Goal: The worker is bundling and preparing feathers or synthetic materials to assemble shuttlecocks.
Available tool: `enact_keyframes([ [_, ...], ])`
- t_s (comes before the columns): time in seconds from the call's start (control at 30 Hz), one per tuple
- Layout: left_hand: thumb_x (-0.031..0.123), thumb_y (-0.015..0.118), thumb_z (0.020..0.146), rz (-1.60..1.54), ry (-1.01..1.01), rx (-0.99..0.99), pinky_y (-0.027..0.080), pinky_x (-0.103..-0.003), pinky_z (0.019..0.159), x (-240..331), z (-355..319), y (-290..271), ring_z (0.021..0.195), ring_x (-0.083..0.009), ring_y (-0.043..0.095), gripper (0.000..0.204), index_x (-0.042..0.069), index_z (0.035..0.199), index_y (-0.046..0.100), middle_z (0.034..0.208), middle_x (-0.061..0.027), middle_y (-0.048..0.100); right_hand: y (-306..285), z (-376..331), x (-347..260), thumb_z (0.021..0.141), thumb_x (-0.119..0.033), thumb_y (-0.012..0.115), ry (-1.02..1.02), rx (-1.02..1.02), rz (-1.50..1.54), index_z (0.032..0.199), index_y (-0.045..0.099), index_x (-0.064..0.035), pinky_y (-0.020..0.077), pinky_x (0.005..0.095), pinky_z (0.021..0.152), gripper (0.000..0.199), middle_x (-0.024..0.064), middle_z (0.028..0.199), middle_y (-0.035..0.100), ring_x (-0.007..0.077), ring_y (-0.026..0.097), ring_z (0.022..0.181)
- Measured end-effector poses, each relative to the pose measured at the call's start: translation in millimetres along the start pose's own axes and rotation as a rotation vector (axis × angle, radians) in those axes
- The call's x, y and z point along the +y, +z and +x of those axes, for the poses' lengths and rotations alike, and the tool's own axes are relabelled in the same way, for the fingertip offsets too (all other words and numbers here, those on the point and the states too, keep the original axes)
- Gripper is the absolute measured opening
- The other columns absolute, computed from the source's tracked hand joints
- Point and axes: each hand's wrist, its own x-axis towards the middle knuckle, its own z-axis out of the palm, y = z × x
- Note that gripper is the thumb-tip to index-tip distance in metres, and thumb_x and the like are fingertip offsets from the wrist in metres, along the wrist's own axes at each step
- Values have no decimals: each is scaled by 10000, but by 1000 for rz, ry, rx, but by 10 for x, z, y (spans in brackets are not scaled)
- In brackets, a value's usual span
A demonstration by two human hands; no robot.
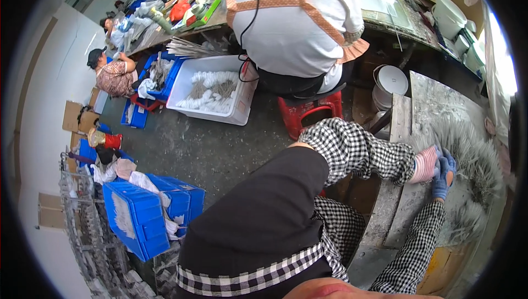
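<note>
At the right, both my hands meet over a grey-stained board [410,211]. My left hand [426,165], in a glove with a red-and-white striped cuff, has its fingers closed against the other hand. My right hand [443,175], in a blue glove, is bent inward with its fingers closed too. Whatever lies between them is hidden or too small to make out. Just beyond the fingertips spreads a loose heap of thin grey wire-like strands [473,156]. A smaller clump of strands [467,222] lies nearer to me.
Ahead, a person in a white top [291,18] sits on a red stool [311,113]. A white bin [212,90] with bundled strands stands to the left. Blue crates [140,219] are at lower left, a lidded white bucket [389,84] beyond the board. Another person [113,73] sits far left.
</note>
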Motion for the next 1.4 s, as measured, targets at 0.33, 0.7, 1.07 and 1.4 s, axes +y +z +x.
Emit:
enact_keyframes([
  [0.33, 274, 609, 905, 9, 30, -160, 470, -487, 912, 353, -176, -240, 1094, -288, 651, 275, 137, 1073, 778, 1088, -42, 738, -320, -313, 303, 891, -171, 681, -90, -79, -289, 1055, 686, -4, 433, 464, 1092, 235, 176, 1367, 634, 392, 553, 1278],
  [0.7, 192, 739, 748, 28, 124, -132, 485, -451, 963, 38, -551, -646, 1172, -304, 618, 411, 65, 1133, 672, 1213, -137, 669, -924, -110, -210, 899, -183, 672, -73, -102, -507, 1133, 689, -77, 525, 443, 954, 257, 130, 1242, 683, 328, 645, 1126],
  [1.07, 191, 660, 849, 107, 226, -208, 474, -437, 966, 146, -562, -585, 1063, -267, 669, 335, 84, 1167, 652, 1067, -93, 704, -347, -366, -919, 993, -297, 588, 394, -117, 273, 1229, 698, -141, 547, 429, 933, 304, 126, 1094, 736, 308, 691, 1018],
  [1.4, 182, 609, 855, 47, 217, 32, 500, -449, 938, 156, -899, -552, 964, -256, 670, 301, 86, 1136, 659, 959, -68, 690, -216, -614, -551, 878, -233, 765, -225, 45, 0, 1006, 745, -72, 548, 407, 882, 206, 95, 1050, 731, 301, 674, 980],
])
